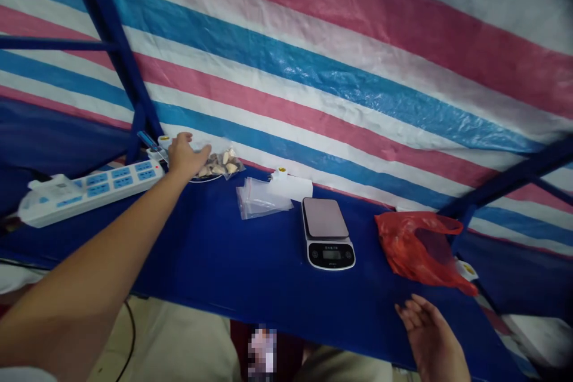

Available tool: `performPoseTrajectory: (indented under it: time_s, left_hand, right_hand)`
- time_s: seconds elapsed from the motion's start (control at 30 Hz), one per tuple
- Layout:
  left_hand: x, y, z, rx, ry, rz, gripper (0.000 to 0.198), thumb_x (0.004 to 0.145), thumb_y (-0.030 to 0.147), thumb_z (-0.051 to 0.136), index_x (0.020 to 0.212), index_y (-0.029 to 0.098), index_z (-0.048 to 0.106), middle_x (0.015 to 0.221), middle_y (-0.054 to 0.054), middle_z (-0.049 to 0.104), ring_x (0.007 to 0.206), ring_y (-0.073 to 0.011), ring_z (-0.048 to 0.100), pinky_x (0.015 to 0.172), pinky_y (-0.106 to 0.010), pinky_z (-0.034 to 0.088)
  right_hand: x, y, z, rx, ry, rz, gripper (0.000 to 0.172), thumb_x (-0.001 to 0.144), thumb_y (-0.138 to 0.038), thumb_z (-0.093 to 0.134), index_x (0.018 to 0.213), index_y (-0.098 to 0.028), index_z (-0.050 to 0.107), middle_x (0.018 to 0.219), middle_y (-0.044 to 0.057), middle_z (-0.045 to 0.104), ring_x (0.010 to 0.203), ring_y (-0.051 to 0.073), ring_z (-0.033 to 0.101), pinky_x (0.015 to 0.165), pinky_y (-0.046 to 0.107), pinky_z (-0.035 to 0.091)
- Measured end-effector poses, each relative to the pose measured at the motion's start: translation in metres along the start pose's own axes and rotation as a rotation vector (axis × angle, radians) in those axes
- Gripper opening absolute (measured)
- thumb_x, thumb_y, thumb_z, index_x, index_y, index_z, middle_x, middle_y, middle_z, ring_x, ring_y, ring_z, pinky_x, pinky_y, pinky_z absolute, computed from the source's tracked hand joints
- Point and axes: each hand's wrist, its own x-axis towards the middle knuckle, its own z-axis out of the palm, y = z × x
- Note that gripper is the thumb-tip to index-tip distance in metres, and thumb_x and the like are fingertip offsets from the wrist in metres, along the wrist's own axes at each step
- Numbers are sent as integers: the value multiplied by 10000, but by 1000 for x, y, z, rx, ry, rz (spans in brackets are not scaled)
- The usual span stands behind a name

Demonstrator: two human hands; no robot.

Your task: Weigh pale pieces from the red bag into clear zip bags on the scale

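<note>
My left hand (185, 155) reaches far across the blue table (250, 268) and rests on a clear bag of pale, shell-like pieces (221, 164) lying on a dark dish by the striped tarp wall. Its fingers curl over the bag's left end. My right hand (432, 334) hovers at the table's near right edge, palm up, fingers apart, holding nothing. A small digital scale (329, 233) stands in the middle of the table, nothing on its platform. A stack of empty clear bags (259, 198) lies left of the scale.
A white and blue power strip (89, 188) lies at the far left. A crumpled red plastic bag (423, 248) sits right of the scale. White label rolls (290, 185) lie by the wall. Blue metal frame posts (119, 54) rise at left and right.
</note>
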Motion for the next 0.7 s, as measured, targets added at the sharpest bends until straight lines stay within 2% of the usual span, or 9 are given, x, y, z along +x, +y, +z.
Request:
performPoseTrajectory:
  time_s: [0.07, 0.13, 0.23, 0.3, 0.37, 0.5, 0.6, 0.7]
  left_hand:
    - [17, -7, 6, 16, -75, 32, 690, 852, 445, 737, 1357, 88, 434, 1354, -138, 562, 1230, -262, 517, 1102, -390, 389]
    - [31, -6, 12, 65, -190, 66, 690, 829, 529, 762, 1284, 89, 487, 1305, -103, 558, 1174, -229, 501, 1099, -374, 373]
    - [47, 4, 16, 148, -340, 79, 559, 791, 561, 795, 1027, 90, 609, 981, -7, 608, 942, -148, 495, 977, -276, 399]
    - [53, 11, 16, 167, -409, 110, 423, 794, 464, 822, 903, 100, 636, 726, 59, 546, 784, -111, 451, 851, -207, 387]
    - [56, 17, 15, 176, -458, 161, 294, 800, 340, 830, 836, 111, 649, 579, 95, 465, 685, -96, 400, 757, -177, 349]
    - [55, 26, 6, 204, -494, 263, 171, 789, 186, 819, 775, 121, 661, 517, 111, 435, 626, -88, 357, 681, -176, 299]
    - [52, 38, -6, 212, -479, 338, 139, 804, 173, 799, 784, 116, 674, 547, 108, 467, 637, -84, 367, 685, -179, 305]
    - [49, 58, -22, 199, -450, 402, 127, 835, 200, 773, 856, 100, 698, 609, 100, 538, 677, -79, 420, 721, -175, 342]
  right_hand:
    - [-1, -1, 1, -21, 1, -2, 297, 750, -463, 794, 899, -208, 764, 858, 42, 748, 802, 181, 718, 863, 360, 606]
    - [0, -3, 2, -31, -10, -8, 291, 756, -464, 792, 900, -214, 765, 854, 38, 746, 792, 178, 715, 862, 364, 609]
    - [1, -4, 2, -50, -15, -34, 287, 750, -465, 793, 891, -216, 766, 840, 41, 743, 754, 186, 707, 847, 399, 616]
    - [1, -4, 3, -44, 1, -39, 288, 735, -460, 805, 884, -217, 768, 834, 40, 742, 744, 186, 704, 840, 403, 618]
    - [1, -5, 4, -19, 13, -20, 297, 711, -453, 827, 876, -214, 768, 824, 36, 739, 736, 179, 701, 842, 395, 619]
    - [-1, -6, 5, 16, 24, 30, 329, 674, -440, 861, 884, -203, 771, 830, 34, 740, 730, 164, 699, 853, 371, 616]
    - [-2, -6, 5, 15, 22, 37, 318, 683, -421, 862, 897, -203, 771, 824, 33, 734, 742, 169, 700, 867, 378, 613]
    - [-3, -5, 5, 15, 20, 30, 304, 700, -427, 848, 894, -208, 767, 838, 41, 730, 771, 189, 703, 883, 411, 608]
